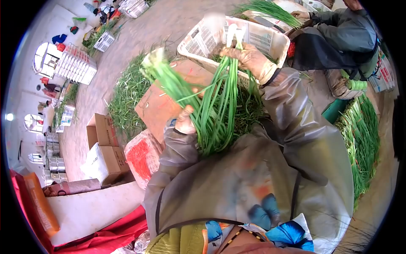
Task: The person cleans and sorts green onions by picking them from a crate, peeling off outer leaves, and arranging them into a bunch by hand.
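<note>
Filling left hand, green stalks also hang from right hand.

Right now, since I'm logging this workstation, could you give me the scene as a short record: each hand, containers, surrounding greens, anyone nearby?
Left hand: closed around a green bunch, its pale ends blurred
Right hand: gripping long stalks near their pale ends
Containers: white crate beyond the right hand; cardboard box at left
Loose greens: heaped left of the brown board
Stacked greens: along the right side
Nearby person: upper right
</note>
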Available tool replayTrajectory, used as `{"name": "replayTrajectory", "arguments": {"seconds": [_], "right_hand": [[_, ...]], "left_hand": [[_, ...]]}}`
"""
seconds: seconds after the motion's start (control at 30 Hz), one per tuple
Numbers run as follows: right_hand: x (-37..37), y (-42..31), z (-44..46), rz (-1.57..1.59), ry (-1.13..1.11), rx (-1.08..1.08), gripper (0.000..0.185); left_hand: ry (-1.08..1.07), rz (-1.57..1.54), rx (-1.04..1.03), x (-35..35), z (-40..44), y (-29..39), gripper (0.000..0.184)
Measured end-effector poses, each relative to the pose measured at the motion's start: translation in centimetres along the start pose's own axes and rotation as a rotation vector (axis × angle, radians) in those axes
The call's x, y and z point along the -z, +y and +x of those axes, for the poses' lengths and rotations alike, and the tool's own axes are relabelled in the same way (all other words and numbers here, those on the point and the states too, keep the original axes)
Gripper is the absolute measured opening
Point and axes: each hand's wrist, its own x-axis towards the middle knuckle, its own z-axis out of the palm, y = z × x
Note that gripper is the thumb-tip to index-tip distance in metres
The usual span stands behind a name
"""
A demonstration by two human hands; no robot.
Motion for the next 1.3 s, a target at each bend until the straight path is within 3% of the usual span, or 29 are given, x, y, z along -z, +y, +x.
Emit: {"name": "replayTrajectory", "arguments": {"seconds": [0.03, 0.1, 0.17, 0.23, 0.27, 0.3, 0.37, 0.43, 0.5, 0.57, 0.73, 0.77, 0.83, 0.87, 0.93, 1.0, 1.03, 1.07, 1.17, 1.23, 1.3], "right_hand": [[0.6, -0.4, -0.2, -0.065, 0.022, -0.089, 0.028], [1.7, -0.3, -0.3, 0.12, 0.028, -0.042, 0.031], [2.3, 0.8, 1.1, -0.238, 0.103, 0.183, 0.021], [2.0, 1.6, 1.3, -0.491, -0.009, 0.182, 0.025], [1.0, 1.9, 1.1, -0.448, -0.12, 0.232, 0.028], [-0.1, 2.3, 0.8, -0.202, -0.229, 0.188, 0.028], [-2.1, 2.6, 0.4, 0.028, -0.326, 0.074, 0.042], [-2.5, 3.1, 0.5, -0.473, -0.185, 0.211, 0.046], [-2.3, 2.0, -0.2, -0.208, -0.334, 0.01, 0.057], [-1.0, 2.3, -0.5, -0.457, -0.259, 0.134, 0.061], [1.6, 2.0, -1.5, -0.629, -0.095, -0.022, 0.051], [2.1, 2.8, -0.9, -0.536, -0.039, 0.05, 0.043], [3.8, 3.5, -1.0, -0.409, -0.042, -0.075, 0.03], [3.3, 3.5, -1.3, -0.407, -0.001, -0.021, 0.019], [2.6, 4.4, -1.3, -0.337, 0.009, -0.031, 0.023], [1.4, 5.2, -1.3, -0.149, -0.02, -0.061, 0.03], [0.6, 6.0, -1.1, -0.145, -0.001, -0.036, 0.029], [-0.4, 6.1, -1.3, -0.159, 0.025, -0.028, 0.024], [-1.5, 5.9, -1.7, -0.236, 0.076, 0.043, 0.019], [-0.2, 5.5, -1.8, -0.199, 0.018, -0.038, 0.019], [1.0, 3.9, -2.2, -0.145, 0.081, -0.065, 0.012]], "left_hand": [[0.035, 0.057, -0.095, 0.4, 0.3, 0.4, 0.054], [0.046, 0.112, -0.203, 1.3, 0.5, 1.7, 0.052], [0.085, 0.138, -0.187, 2.1, 0.5, 2.8, 0.044], [0.167, 0.252, -0.134, 3.1, 1.4, 3.4, 0.039], [0.259, 0.323, -0.157, 1.3, 2.2, 2.8, 0.035], [0.304, 0.375, -0.118, -0.1, 3.1, 2.1, 0.032], [0.264, 0.492, -0.088, -2.2, 4.7, 0.5, 0.032], [0.217, 0.631, -0.232, -2.5, 6.2, -0.8, 0.033], [0.258, 0.651, -0.269, -2.4, 6.6, -0.7, 0.033], [0.265, 0.513, -0.083, -2.6, 5.8, -0.1, 0.032], [0.225, 0.559, -0.051, -1.0, 4.3, -0.1, 0.029], [0.185, 0.565, -0.056, -0.9, 4.0, 0.0, 0.029], [0.2, 0.592, -0.063, 0.1, 3.6, 0.1, 0.029], [0.202, 0.593, -0.061, 0.0, 3.6, 0.2, 0.029], [0.293, 0.625, -0.113, -0.4, 3.8, -0.1, 0.03], [0.211, 0.559, -0.091, 0.1, 4.7, -0.6, 0.033], [0.168, 0.526, -0.056, 0.2, 5.1, -1.0, 0.034], [0.224, 0.693, -0.05, -0.2, 5.6, -2.1, 0.034], [0.188, 0.659, -0.199, -2.4, 6.5, -3.6, 0.032], [0.18, 0.55, -0.032, -0.3, 6.0, -3.0, 0.03], [0.221, 0.532, -0.008, -0.1, 5.0, -2.2, 0.025]]}}
